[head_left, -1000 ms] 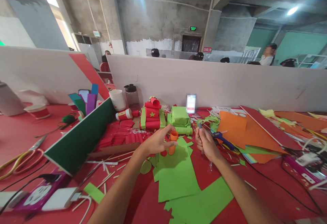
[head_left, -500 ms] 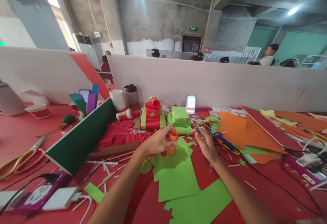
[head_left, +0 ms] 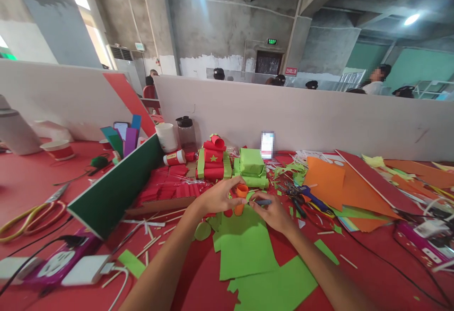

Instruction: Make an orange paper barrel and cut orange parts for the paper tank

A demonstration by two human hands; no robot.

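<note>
My left hand (head_left: 220, 196) is closed around an upright orange paper tube (head_left: 242, 190) with an open top. Close to the tube's right side, my right hand (head_left: 273, 215) pinches a slim blue-grey pen (head_left: 263, 202); its tip points at the tube, though contact is hard to make out. Beneath both hands lie green paper sheets (head_left: 244, 247) with torn edges. Just behind stand a red and green paper model (head_left: 213, 159) bearing a yellow star and a green paper-wrapped block (head_left: 251, 162).
A shallow cardboard box (head_left: 166, 203) of red pieces sits left, beside a green board (head_left: 117, 193). Pliers (head_left: 300, 200) and orange sheets (head_left: 324, 178) lie right. Scissors (head_left: 39, 216) and a purple power strip (head_left: 55, 263) are far left. A white partition (head_left: 227, 107) runs behind.
My right hand has moved left and slightly down with the pen, from beside the pliers to the tube. My left hand keeps its hold. The view has shifted slightly.
</note>
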